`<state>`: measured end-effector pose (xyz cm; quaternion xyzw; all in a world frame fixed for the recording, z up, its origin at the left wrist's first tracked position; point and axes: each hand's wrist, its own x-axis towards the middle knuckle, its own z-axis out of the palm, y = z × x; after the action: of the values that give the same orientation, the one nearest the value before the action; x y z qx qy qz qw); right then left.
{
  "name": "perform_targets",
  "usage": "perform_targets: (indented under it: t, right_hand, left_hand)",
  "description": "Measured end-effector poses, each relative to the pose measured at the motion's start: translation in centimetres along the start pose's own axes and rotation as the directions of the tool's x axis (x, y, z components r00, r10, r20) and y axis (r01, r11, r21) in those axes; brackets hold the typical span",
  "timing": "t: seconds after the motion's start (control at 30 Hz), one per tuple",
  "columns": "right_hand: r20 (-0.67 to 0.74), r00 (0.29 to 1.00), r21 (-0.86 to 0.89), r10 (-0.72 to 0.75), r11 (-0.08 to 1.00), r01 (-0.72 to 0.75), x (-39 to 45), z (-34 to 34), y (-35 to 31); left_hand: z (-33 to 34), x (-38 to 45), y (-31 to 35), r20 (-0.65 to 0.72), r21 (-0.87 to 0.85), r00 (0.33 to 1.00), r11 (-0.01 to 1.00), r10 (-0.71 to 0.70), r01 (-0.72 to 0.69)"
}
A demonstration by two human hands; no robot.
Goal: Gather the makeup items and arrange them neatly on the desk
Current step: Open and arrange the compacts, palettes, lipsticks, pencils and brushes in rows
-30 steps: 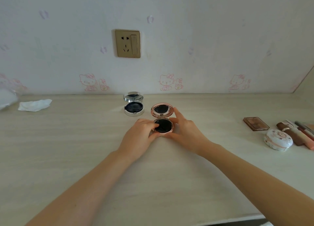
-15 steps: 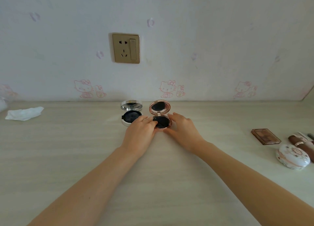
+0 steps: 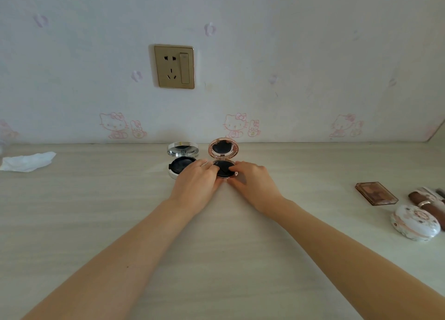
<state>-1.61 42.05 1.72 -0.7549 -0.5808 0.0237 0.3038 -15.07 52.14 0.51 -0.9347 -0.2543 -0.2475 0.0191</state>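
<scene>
Both hands, left hand (image 3: 196, 181) and right hand (image 3: 252, 180), seemingly gripped the open rose-gold compact (image 3: 224, 162) beside the silver compact (image 3: 181, 158) on the desk (image 3: 216, 247).

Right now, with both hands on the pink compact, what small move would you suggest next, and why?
Probably let go and reach for the brown palette: the pink compact, held by the left hand and right hand, already sits level beside the silver compact.

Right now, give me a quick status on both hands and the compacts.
Left hand and right hand both grip the rose-gold compact, open, on the desk. Silver compact open close beside it, by the left hand. Nothing blocking.
</scene>
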Motion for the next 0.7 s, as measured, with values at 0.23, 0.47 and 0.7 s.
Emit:
perform_targets:
  t: [0.23, 0.47, 0.7]
  right_hand:
    - [0.039, 0.999, -0.073, -0.019, 0.997, 0.022, -0.7, -1.0, -0.1]
    - [0.075, 0.994, -0.216, 0.084, 0.974, -0.066, -3.5, -4.8, 1.9]
    - [0.034, 0.992, -0.341, 0.120, 0.935, -0.102, -9.4, -11.5, 3.9]
  left_hand:
    - [-0.6, -0.5, 0.6, -0.028, 0.005, 1.000, 1.000, -0.006, 0.006]
    - [-2.1, -1.4, 3.7, 0.020, -0.084, 0.999, 0.996, -0.031, 0.033]
    - [-2.7, -2.4, 10.7, 0.117, -0.238, 0.992, 0.969, -0.039, 0.066]
